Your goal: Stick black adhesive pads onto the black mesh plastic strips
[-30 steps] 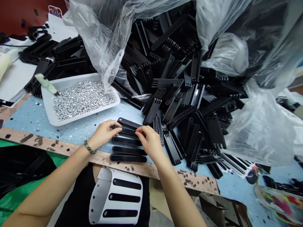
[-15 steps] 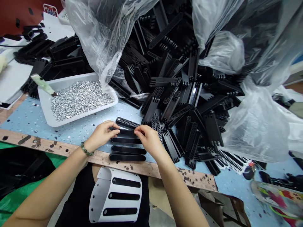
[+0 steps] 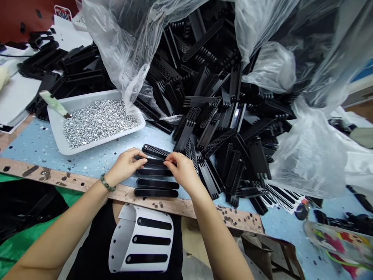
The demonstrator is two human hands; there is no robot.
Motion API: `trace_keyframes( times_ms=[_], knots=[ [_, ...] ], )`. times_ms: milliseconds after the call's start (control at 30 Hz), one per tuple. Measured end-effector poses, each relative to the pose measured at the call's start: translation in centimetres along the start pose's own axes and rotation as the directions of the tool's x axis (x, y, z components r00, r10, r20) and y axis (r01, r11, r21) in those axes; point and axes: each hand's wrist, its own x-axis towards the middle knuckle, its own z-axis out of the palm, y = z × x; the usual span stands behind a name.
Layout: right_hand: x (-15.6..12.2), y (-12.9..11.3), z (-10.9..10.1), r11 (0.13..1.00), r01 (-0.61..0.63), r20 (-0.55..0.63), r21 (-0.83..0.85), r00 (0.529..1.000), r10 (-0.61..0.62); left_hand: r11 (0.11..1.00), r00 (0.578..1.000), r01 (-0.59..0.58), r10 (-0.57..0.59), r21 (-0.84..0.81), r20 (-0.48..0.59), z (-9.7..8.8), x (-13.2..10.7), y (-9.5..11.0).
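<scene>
My left hand [image 3: 127, 165] pinches the left end of a black round-ended strip [image 3: 155, 161], thumb and fingertips closed. At its other end, my right hand [image 3: 181, 168] has thumb and index finger closed on it. The strip lies over or on a long black plastic piece; I cannot make out the join. Just beyond is a black piece with a honeycomb-textured face [image 3: 155, 150], partly behind my right fingers. Nearer me, several smooth-faced black pieces [image 3: 157, 182] lie side by side. A curled white sheet [image 3: 150, 249] bearing black round-ended strips rests on my lap.
A white tray [image 3: 60, 138] of small shiny metal parts stands at the left, a brush-like tool [image 3: 54, 103] on its rim. A large heap of black plastic pieces [image 3: 215, 97] spills from clear plastic bags [image 3: 313, 151]. More strip sheets [image 3: 284, 197] lie at the right.
The view has shifted slightly. Both hands stay at the strip's ends, my right fingertips a touch further left; otherwise almost nothing differs.
</scene>
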Motion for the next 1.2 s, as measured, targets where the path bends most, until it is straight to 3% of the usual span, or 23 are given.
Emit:
trace_keyframes(
  times_ms=[100, 200, 267, 400, 533, 633, 700, 733, 767, 833, 900, 933, 1033, 1133, 1200],
  knots=[
    [0.3, 0.1, -0.2, 0.999, -0.029, 0.002, -0.020, 1.000, 0.029, 1.000, 1.000, -0.004, 0.004, 0.003, 0.003, 0.0, 0.1, 0.1],
    [-0.1, 0.4, -0.2, 0.986, -0.063, -0.102, -0.153, 0.994, 0.048, 1.000, 1.000, 0.009, -0.009, 0.003, 0.005, 0.0, 0.2, 0.2],
    [-0.9, 0.7, 0.0, 0.960, -0.024, -0.194, -0.279, 0.980, -0.032, 1.000, 1.000, 0.028, -0.028, 0.007, 0.002, 0.0, 0.3, 0.3],
    [-3.5, 1.8, 0.8, 0.889, 0.180, -0.216, -0.421, 0.932, -0.291, 0.998, 1.000, 0.018, -0.017, 0.067, -0.010, 0.0, 0.8, 0.1],
    [-6.5, 2.5, 0.7, 0.931, 0.074, -0.398, -0.357, 0.890, -0.223, 0.970, 0.997, -0.046, 0.059, 0.237, -0.046, -0.1, 0.6, 0.7],
    [-9.6, 1.9, 0.4, 0.970, 0.159, -0.478, -0.182, 0.848, -0.229, 0.927, 0.960, -0.121, 0.201, 0.356, -0.196, -0.3, -2.4, 2.5],
    [-12.1, 1.2, 0.7, 0.966, 0.249, -0.481, -0.074, 0.839, -0.254, 0.912, 0.916, -0.129, 0.260, 0.390, -0.305, -0.6, -6.3, 3.8],
    [-13.4, 0.8, 0.9, 0.960, 0.278, -0.479, -0.021, 0.840, -0.253, 0.909, 0.913, -0.129, 0.265, 0.396, -0.311, -0.8, -8.4, 4.3],
    [-14.8, 0.5, 1.3, 0.955, 0.295, -0.473, 0.037, 0.847, -0.244, 0.911, 0.945, -0.132, 0.234, 0.392, -0.226, -1.0, -10.7, 4.6],
    [-17.3, 0.0, 2.4, 0.931, 0.322, -0.447, 0.171, 0.867, -0.218, 0.917, 0.992, -0.125, 0.102, 0.380, 0.081, -1.2, -14.8, 4.4],
    [-19.4, -0.5, 3.6, 0.883, 0.358, -0.388, 0.304, 0.893, -0.229, 0.915, 0.946, -0.089, -0.047, 0.393, 0.321, -0.9, -18.1, 3.1],
    [-20.2, -0.8, 4.3, 0.853, 0.386, -0.352, 0.352, 0.899, -0.261, 0.913, 0.918, -0.077, -0.092, 0.401, 0.385, -0.5, -19.4, 2.2],
    [-21.7, -2.0, 6.2, 0.783, 0.475, -0.244, 0.400, 0.879, -0.409, 0.914, 0.902, -0.056, -0.127, 0.402, 0.413, 1.1, -21.2, -0.4],
    [-21.9, -3.1, 7.4, 0.795, 0.507, -0.150, 0.332, 0.861, -0.486, 0.931, 0.951, 0.047, -0.153, 0.363, 0.269, 2.5, -20.8, -1.2],
    [-21.7, -3.6, 7.7, 0.830, 0.487, -0.149, 0.272, 0.874, -0.463, 0.957, 0.955, 0.138, -0.197, 0.257, 0.222, 2.8, -20.1, -0.9]
  ],
)
